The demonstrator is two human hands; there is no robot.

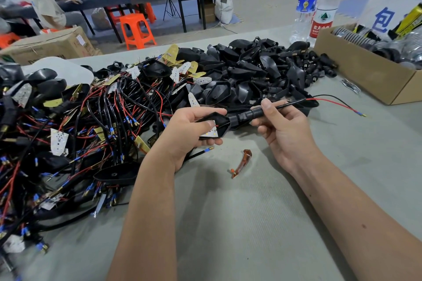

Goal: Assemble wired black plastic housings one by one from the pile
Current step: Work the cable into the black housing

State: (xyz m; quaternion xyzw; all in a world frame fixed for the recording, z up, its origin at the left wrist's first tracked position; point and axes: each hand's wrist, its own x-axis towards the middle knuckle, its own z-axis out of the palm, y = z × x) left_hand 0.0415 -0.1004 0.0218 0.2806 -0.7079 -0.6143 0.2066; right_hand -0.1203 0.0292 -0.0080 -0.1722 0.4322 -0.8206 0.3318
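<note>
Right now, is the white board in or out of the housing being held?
In. The white board sits inside the housing, which the left hand grips.

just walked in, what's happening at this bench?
A person is assembling a wired housing. The left hand holds the black housing, with a white board seated inside, while the right hand pinches the ribbed stem at its end, red and black wires trailing out. Piles of wired parts and empty housings lie behind.
</note>
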